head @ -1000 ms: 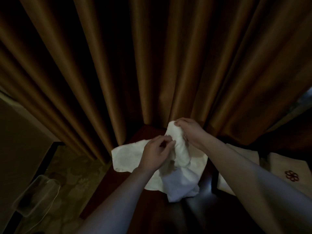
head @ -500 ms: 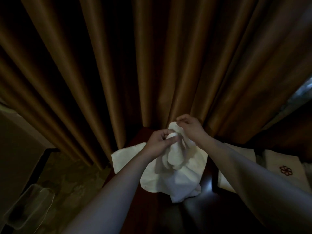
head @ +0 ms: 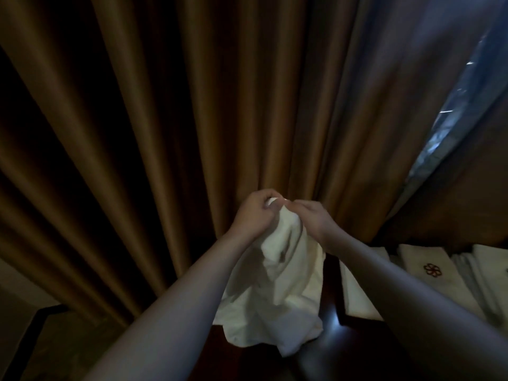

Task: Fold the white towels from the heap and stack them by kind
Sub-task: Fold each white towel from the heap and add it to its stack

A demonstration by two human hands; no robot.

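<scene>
A white towel (head: 277,292) hangs crumpled in the air in front of me, its lower end reaching the dark wooden table (head: 327,353). My left hand (head: 254,215) and my right hand (head: 313,224) pinch its top edge close together, fingertips almost touching. Folded white towels (head: 357,287) lie to the right on a lower surface, and one folded towel (head: 428,266) bears a dark red flower emblem.
A heavy brown curtain (head: 192,119) hangs right behind the table and fills most of the view. At the upper right a gap shows a window strip (head: 450,111). Pale floor (head: 35,347) with a dark border lies at the lower left.
Both hands have lifted the towel higher and drawn together at its top edge. The view has tilted up and to the right, so more folded towels show.
</scene>
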